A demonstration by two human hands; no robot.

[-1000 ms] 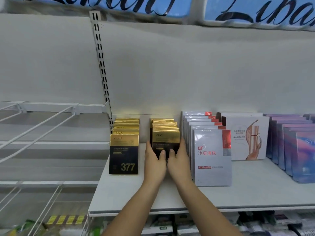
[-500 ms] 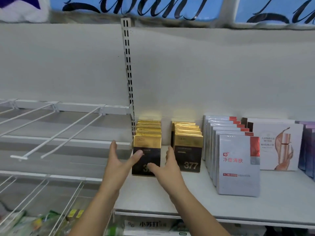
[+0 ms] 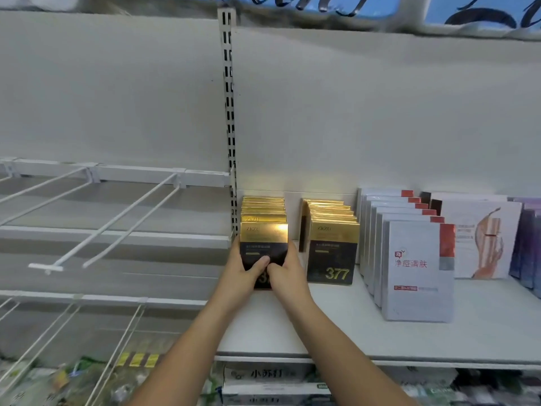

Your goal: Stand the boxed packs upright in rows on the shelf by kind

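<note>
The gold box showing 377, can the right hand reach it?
Probably yes. The right hand grips the left gold box just beside the 377 box, with only shelf between. It would have to let go first.

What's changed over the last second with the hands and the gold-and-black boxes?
Both hands let go of the front box of the right gold-and-black row and moved left. The left hand and right hand now grip the front gold-and-black box of the left row by its sides, thumbs on its face. Both rows, the white packs with red corners and the white shelf stayed put.
</note>
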